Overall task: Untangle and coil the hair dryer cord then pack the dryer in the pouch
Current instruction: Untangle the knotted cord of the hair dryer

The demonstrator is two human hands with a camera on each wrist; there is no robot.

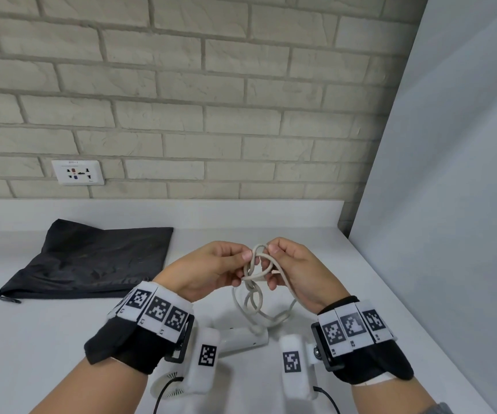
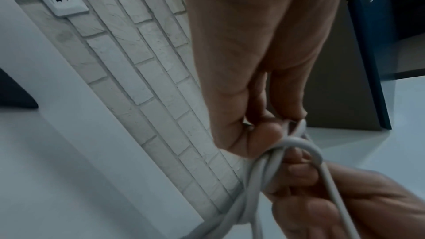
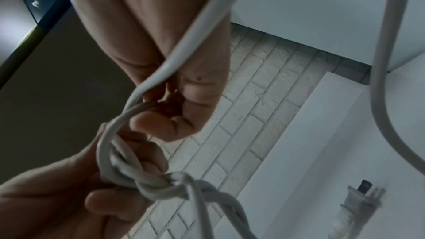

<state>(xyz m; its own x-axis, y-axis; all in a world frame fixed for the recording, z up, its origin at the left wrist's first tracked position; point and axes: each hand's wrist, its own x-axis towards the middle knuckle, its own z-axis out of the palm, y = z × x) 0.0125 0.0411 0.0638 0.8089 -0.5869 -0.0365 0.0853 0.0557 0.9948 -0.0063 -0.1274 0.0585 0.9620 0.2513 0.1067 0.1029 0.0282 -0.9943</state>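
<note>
Knots are what I am working on, so I hold the tangled part of the cord (image 1: 257,264) up off the counter (image 1: 61,339), where the loops hang free and I can see which strand crosses which. My left hand (image 1: 208,270) pinches one loop near the top between thumb and forefinger, and my right hand (image 1: 298,270) pinches the neighbouring loop the same way; the two sets of fingertips sit almost touching, with the knot just between and below them. Both hands are closed on the cord, neither one free. I judge this a fine-grip stage: pulling the two loops apart should slacken the knot rather than tighten it, which is why I hold close to the crossing and not farther down.

From the right wrist view a twisted knot (image 3: 165,186) sits just under my fingers, and one strand runs back along my right palm toward the wrist. The plug (image 3: 358,201) lies on the counter, well apart from my hands, so that end is loose to feed through.

Below my hands the cord drops in slack loops to the hair dryer (image 1: 238,339), which lies on the counter between my wrists. The black pouch (image 1: 91,258) lies flat to my left, near the brick wall (image 1: 241,85), untouched; packing is still some way off.
</note>
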